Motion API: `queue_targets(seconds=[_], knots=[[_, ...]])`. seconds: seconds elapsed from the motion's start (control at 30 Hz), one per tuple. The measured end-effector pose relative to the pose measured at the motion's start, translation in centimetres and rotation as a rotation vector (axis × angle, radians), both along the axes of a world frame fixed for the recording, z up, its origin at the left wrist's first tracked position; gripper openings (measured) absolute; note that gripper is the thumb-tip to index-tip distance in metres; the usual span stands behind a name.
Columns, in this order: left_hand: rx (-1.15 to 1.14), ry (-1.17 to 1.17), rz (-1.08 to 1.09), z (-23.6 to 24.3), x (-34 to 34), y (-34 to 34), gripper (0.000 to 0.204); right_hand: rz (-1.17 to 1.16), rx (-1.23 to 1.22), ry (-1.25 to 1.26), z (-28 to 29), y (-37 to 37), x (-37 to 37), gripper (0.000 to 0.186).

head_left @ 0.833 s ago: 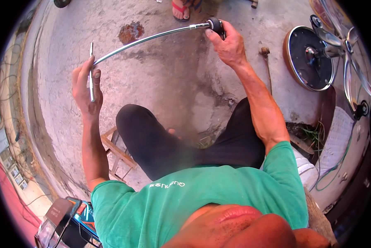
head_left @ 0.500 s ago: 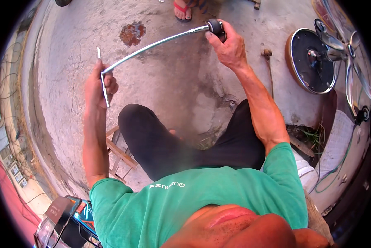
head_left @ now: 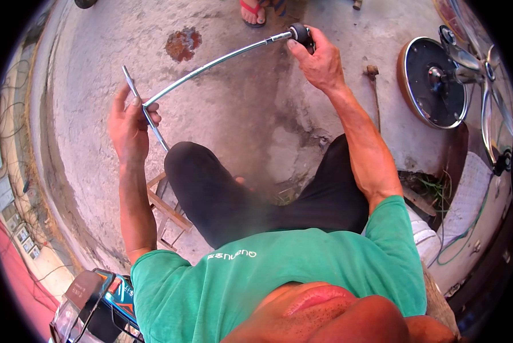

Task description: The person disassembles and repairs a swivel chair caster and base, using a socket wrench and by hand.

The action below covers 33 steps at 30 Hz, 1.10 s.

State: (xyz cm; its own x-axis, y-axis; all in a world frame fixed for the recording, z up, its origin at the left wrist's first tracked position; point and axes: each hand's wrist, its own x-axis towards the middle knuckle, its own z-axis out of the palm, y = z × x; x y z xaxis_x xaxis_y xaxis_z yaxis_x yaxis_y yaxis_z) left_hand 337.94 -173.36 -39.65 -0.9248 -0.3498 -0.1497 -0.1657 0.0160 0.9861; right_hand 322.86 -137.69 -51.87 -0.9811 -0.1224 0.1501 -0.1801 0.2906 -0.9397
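While the cross bar [head_left: 157, 130] of a metal tool [head_left: 210, 64] is held in the curled fingers of the left hand [head_left: 129, 130], a small dark wheel [head_left: 297, 35] is gripped at the tool's far end by the right hand [head_left: 320, 64]. Turning seems to be the step in hand; for more turns, the wheel must be kept still. Right of those fingers, a shiny wheeled base [head_left: 489, 70] is seen.

A short-sleeved green T-shirt [head_left: 302, 263] tops black trousers [head_left: 202, 191]

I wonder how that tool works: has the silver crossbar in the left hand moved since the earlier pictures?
Yes: against the rusty floor patch, the lower end of the silver crossbar has swung right, toward the left knee.
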Motion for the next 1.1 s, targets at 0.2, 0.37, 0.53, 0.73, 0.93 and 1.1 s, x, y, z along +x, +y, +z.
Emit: queue_targets(seconds=[0.2, 0.37, 0.53, 0.73, 0.93, 1.1], knots=[[-0.072, 0.112, -0.069, -0.1, 0.5, 0.8, 0.063, 0.038, -0.034, -0.046, -0.2, 0.0, 0.1, 0.043], [-0.223, 0.227, -0.152, 0.5, 0.8, 1.1, 0.058, 0.073, -0.054, -0.132, -0.5, 0.1, 0.0, 0.042], [-0.027, 0.071, -0.122, 1.9, 0.7, 0.6, 0.053, 0.077, -0.083, -0.108, -1.2, 0.3, -0.1, 0.042], [-0.206, 0.099, -0.298, 1.8, 1.1, 0.1, 0.063, 0.069, -0.116, -0.043, -1.5, 0.2, -0.1, 0.043], [-0.437, -0.018, -0.179, 2.6, 1.4, 1.1, 0.042, 0.042, -0.072, 0.015, -0.9, 0.3, 0.2, 0.044], [0.09, -0.49, -0.174, 2.1, 0.2, -2.1, 0.065, -0.015, -0.016, 0.203, 0.3, 0.3, 0.9, 0.047]])
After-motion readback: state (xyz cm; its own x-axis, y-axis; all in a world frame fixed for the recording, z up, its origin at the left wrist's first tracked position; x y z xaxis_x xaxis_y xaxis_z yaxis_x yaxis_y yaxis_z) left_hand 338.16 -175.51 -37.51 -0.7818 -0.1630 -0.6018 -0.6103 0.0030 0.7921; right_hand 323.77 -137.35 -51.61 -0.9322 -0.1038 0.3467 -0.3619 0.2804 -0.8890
